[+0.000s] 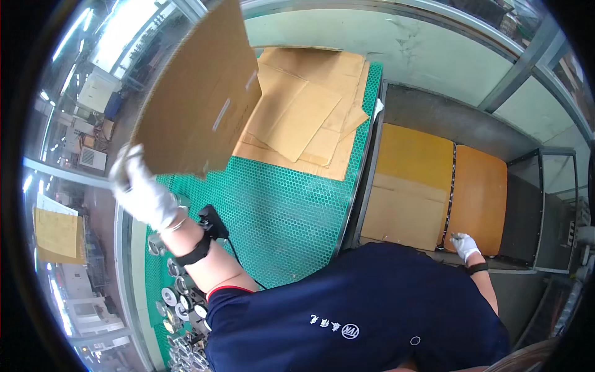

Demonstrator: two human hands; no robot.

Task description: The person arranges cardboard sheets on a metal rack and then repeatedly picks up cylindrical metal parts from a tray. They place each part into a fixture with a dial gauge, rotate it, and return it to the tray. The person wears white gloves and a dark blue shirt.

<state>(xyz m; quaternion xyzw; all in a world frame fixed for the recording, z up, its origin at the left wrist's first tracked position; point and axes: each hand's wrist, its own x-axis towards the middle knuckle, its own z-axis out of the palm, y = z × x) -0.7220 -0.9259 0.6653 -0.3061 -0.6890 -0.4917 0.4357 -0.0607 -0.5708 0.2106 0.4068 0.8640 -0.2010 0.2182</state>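
A large brown cardboard sheet (pixel 195 102) stands raised and tilted at the upper left. My left hand (pixel 141 189), in a white glove, is closed on its lower left corner. My right hand (pixel 465 246), also gloved in white with greyish fingertips, is at the near edge of an orange panel (pixel 477 198) in a dark bin. Its fingers look curled together; what they hold, if anything, is too small to tell. Beside the orange panel lies a tan cardboard piece (pixel 403 211), partly covering a yellow-brown panel (pixel 418 152).
Several flat cardboard pieces (pixel 304 115) overlap on the green perforated mat (pixel 279 217). Round metal parts (pixel 180 304) crowd the mat's left near side. A dark-walled bin (pixel 527 217) stands at right. Pale partitions (pixel 372 43) and window frames enclose the bench.
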